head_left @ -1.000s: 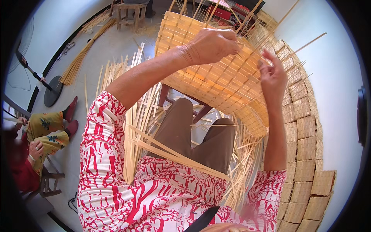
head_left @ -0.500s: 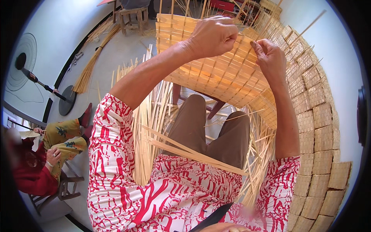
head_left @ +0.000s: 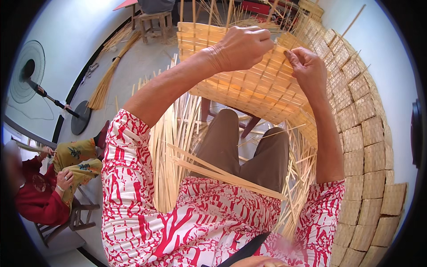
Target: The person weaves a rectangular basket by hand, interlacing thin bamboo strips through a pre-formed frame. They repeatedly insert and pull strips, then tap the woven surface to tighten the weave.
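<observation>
A half-woven bamboo basket (head_left: 249,93) stands on its side before my knees, its flat slats crossed by darker upright strips. Along its upper edge my left hand (head_left: 244,48) is closed, the back of the hand toward me; what its fingers hold is hidden. A short way to the right, my right hand (head_left: 307,66) pinches thumb and forefinger together at the same edge. Whatever lies in that pinch is too small to make out. Unwoven strip ends (head_left: 230,12) stick up past the far side of the basket.
Long loose bamboo strips (head_left: 167,164) lie across my lap and on both sides. Stacked woven baskets (head_left: 372,155) line the right wall. At the left are a standing fan (head_left: 80,118), a bundle of thin sticks (head_left: 106,82) and a seated person (head_left: 49,191). A wooden stool (head_left: 155,24) stands far off.
The basket and my left hand sit slightly lower in the picture, as the view has shifted a little. Both hands stay at the basket's upper edge with fingers closed.
</observation>
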Action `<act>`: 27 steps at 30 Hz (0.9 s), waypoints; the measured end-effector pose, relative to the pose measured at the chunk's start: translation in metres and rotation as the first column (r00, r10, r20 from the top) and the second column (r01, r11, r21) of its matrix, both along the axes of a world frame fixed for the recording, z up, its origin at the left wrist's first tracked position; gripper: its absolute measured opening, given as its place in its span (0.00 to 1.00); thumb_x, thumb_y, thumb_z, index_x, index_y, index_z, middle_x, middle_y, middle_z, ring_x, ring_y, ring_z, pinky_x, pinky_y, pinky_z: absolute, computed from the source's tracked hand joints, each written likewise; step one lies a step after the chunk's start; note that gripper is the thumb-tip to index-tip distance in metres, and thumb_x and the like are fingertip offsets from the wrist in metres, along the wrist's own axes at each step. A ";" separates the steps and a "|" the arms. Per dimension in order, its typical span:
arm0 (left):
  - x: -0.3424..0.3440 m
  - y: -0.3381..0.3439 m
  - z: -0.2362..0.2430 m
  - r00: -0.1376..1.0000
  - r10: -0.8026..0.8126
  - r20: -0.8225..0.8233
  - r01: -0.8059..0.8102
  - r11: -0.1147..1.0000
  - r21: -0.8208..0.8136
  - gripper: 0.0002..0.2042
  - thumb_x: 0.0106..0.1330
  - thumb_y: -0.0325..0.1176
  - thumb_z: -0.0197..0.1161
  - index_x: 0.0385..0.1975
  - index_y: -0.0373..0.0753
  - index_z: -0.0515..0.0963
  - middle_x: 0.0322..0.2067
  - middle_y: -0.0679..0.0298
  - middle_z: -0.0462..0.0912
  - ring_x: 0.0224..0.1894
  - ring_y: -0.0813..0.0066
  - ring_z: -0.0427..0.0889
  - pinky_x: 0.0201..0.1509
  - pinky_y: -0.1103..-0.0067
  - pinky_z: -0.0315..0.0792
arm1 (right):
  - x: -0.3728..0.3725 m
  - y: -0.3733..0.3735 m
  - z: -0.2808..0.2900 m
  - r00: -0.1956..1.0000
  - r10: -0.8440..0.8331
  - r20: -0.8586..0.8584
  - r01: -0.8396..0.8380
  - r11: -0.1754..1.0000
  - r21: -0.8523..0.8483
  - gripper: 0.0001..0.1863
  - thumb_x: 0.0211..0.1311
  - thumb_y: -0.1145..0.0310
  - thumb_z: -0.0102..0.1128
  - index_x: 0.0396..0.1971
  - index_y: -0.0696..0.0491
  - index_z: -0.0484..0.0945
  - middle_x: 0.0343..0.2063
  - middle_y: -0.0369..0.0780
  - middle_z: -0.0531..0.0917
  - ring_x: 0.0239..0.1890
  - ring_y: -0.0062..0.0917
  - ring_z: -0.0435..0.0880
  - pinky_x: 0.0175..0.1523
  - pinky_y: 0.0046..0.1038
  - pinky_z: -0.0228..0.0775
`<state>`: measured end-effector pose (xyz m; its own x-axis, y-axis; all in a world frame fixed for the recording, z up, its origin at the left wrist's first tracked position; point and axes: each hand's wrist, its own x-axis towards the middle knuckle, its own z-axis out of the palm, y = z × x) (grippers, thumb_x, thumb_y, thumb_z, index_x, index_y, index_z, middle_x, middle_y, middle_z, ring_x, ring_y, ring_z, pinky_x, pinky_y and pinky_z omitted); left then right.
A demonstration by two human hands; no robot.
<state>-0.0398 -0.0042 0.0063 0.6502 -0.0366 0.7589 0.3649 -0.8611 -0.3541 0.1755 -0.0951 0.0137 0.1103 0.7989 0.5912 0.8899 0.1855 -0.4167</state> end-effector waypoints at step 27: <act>-0.034 -0.010 0.000 0.934 0.107 0.342 -0.002 0.956 -0.292 0.26 0.57 0.49 0.76 0.52 0.42 0.78 0.39 0.59 0.87 0.27 0.70 0.87 0.35 0.76 0.80 | 0.009 0.012 0.003 1.000 0.025 -0.017 -0.024 0.998 0.056 0.13 0.68 0.59 0.66 0.42 0.52 0.87 0.35 0.41 0.90 0.31 0.28 0.88 0.37 0.30 0.76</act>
<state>-0.0735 -0.0146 0.0063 0.3349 0.2405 0.9110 0.4696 -0.8809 0.0599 0.1847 -0.0832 0.0165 0.1018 0.7676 0.6328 0.8776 0.2302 -0.4205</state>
